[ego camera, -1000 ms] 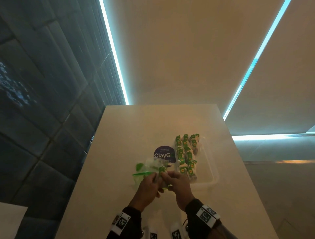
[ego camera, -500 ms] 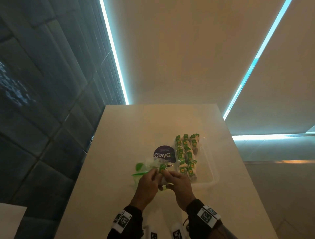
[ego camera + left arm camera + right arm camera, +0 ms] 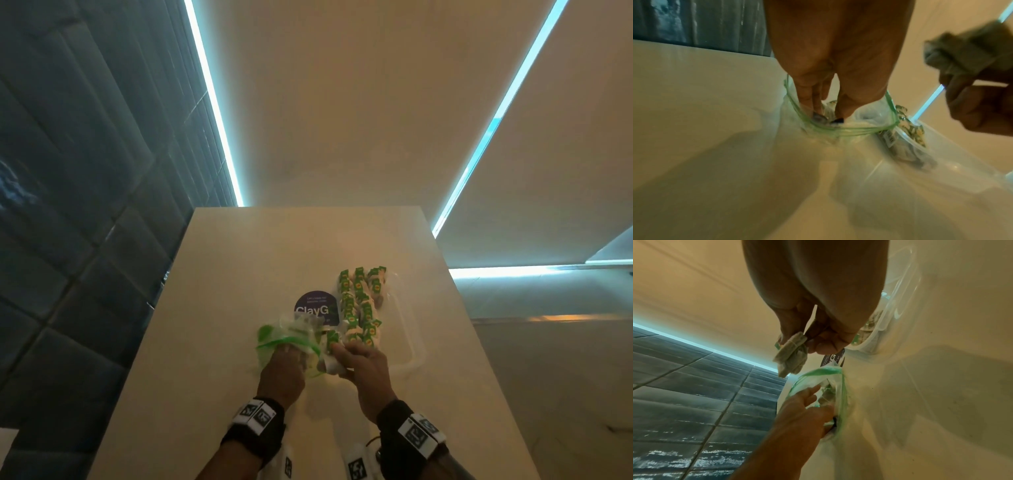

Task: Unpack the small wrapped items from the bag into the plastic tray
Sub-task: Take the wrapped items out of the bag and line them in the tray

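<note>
Pinching two items (image 3: 790, 354) in our right hand (image 3: 364, 365) beside the tray (image 3: 412, 346), our left hand (image 3: 282, 368) digs into the bag (image 3: 291, 337). Most items already fill the tray; few remain bagged.

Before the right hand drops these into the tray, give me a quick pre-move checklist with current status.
1. Right hand grips wrapped items: ok.
2. Items clear of the bag mouth: ok.
3. Tray within reach, beside the right hand: ok.
4. Bare tray floor to the right of the packed rows: ok.
5. Left hand fingers inside the bag mouth: ok.
6. Count of items left in bag: cannot tell.
</note>
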A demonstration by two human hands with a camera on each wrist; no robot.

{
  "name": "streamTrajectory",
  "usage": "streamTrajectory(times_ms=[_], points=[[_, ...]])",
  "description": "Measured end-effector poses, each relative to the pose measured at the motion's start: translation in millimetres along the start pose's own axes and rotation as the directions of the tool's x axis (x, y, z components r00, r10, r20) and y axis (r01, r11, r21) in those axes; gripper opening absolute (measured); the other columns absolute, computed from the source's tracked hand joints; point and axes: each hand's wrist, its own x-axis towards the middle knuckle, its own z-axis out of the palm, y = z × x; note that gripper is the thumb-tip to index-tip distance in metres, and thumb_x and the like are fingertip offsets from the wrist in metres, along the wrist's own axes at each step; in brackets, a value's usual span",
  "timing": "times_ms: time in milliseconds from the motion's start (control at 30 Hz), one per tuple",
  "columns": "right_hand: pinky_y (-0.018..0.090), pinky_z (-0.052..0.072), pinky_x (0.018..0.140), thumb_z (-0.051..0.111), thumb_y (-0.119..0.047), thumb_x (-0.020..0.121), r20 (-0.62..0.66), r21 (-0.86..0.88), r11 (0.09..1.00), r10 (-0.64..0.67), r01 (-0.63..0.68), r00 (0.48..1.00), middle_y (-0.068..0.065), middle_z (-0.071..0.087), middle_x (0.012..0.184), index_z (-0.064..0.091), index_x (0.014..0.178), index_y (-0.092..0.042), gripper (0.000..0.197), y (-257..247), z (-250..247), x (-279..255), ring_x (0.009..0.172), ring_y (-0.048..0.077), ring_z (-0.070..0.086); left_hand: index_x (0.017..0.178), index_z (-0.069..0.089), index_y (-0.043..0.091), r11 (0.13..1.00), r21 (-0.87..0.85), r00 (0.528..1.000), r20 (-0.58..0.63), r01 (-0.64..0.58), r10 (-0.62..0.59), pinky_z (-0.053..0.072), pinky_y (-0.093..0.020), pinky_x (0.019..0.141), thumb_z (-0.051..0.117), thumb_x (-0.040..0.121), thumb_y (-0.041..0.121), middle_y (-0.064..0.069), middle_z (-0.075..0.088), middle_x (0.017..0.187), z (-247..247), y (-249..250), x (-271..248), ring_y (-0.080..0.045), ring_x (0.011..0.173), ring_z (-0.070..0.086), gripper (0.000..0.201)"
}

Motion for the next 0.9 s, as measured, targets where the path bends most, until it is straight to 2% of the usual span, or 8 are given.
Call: streamTrajectory(times_ms=[100,233,367,467,533,633,700,900], points=[[0.057,0.051,0.084,0.071,-0.011,0.085,-0.030,-0.034,0.999,-0.004,0.003,1.000,0.027,0.071,0.097,0.074,0.090,0.002,0.015,0.1,-2.1,1.7,0.088,0.042,0.064,0.119,0.063,0.017,0.996,-0.006,0.991,0.108,0.085,-0.084,0.043,-0.031,0.100,0.040,0.097,0.036,-0.007,0.058,0.131,4.9,-10.3,9.1,-0.024,0.122,0.054,0.037],[0.057,0.051,0.081,0.073,-0.012,0.083,-0.042,-0.013,1.000,0.006,-0.007,0.999,0.030,0.069,0.097,0.075,0.089,0.002,0.016,-0.1,-8.0,4.8,0.084,0.039,0.063,0.122,0.066,0.017,0.998,0.049,0.984,0.173,0.037,-0.045,0.041,-0.033,0.106,0.030,0.091,0.039,-0.009,0.061,0.131,20.6,-27.1,23.0,-0.027,0.123,0.055,0.052],[0.050,0.051,0.078,0.076,-0.021,0.079,-0.039,-0.010,1.000,0.010,-0.010,0.999,0.029,0.070,0.095,0.076,0.089,-0.001,0.022,0.7,-12.1,6.1,0.084,0.038,0.064,0.110,0.071,0.016,0.990,0.015,0.982,0.119,0.143,-0.143,0.047,-0.028,0.090,0.066,0.086,0.032,-0.008,0.068,0.117,0.5,-13.3,19.4,-0.024,0.111,0.062,0.029],[0.044,0.049,0.074,0.073,-0.016,0.083,-0.042,-0.016,1.000,0.003,-0.004,0.999,0.028,0.069,0.095,0.074,0.091,0.002,0.020,1.7,-11.5,7.4,0.082,0.035,0.063,0.082,0.074,0.015,0.977,-0.106,0.979,0.115,0.183,-0.171,0.056,-0.029,0.070,0.068,0.076,0.029,-0.004,0.072,0.086,-4.6,-13.9,19.1,-0.020,0.078,0.068,0.016],[0.043,0.049,0.074,0.071,-0.014,0.085,-0.042,-0.022,1.000,-0.002,0.001,0.999,0.027,0.070,0.096,0.074,0.091,0.002,0.018,3.1,-10.1,8.6,0.083,0.034,0.063,0.075,0.073,0.015,0.978,-0.109,0.982,0.082,0.177,-0.169,0.055,-0.030,0.062,0.065,0.070,0.038,-0.002,0.071,0.079,-8.1,-13.5,15.5,-0.021,0.072,0.068,0.024],[0.050,0.052,0.077,0.071,-0.014,0.085,-0.038,-0.023,1.000,-0.013,0.012,0.999,0.026,0.070,0.097,0.074,0.091,0.001,0.017,3.9,-6.1,8.6,0.086,0.044,0.064,0.078,0.068,0.011,0.981,-0.103,0.986,-0.018,0.166,-0.168,0.045,-0.028,0.062,0.068,0.078,0.031,-0.005,0.068,0.085,-11.0,-13.3,10.3,-0.023,0.077,0.063,0.020],[0.058,0.052,0.083,0.071,-0.015,0.085,-0.026,-0.019,1.000,-0.005,0.005,1.000,0.025,0.070,0.100,0.073,0.093,0.001,0.018,3.4,-3.7,8.0,0.096,0.049,0.063,0.079,0.066,0.008,0.975,-0.170,0.987,-0.061,0.139,-0.152,0.051,-0.033,0.066,0.062,0.084,0.021,-0.009,0.069,0.086,-10.5,-13.1,6.4,-0.025,0.079,0.064,0.015],[0.055,0.053,0.087,0.067,-0.009,0.086,0.179,0.024,0.998,0.049,-0.054,0.983,0.020,0.072,0.092,0.069,0.096,0.009,0.021,-6.6,7.0,-1.7,0.084,0.037,0.069,0.080,0.057,0.023,0.934,-0.356,0.994,-0.080,0.039,-0.072,0.053,-0.034,0.066,0.062,0.085,0.015,0.003,0.063,0.080,-21.5,-10.3,-11.6,-0.020,0.073,0.062,0.011]])
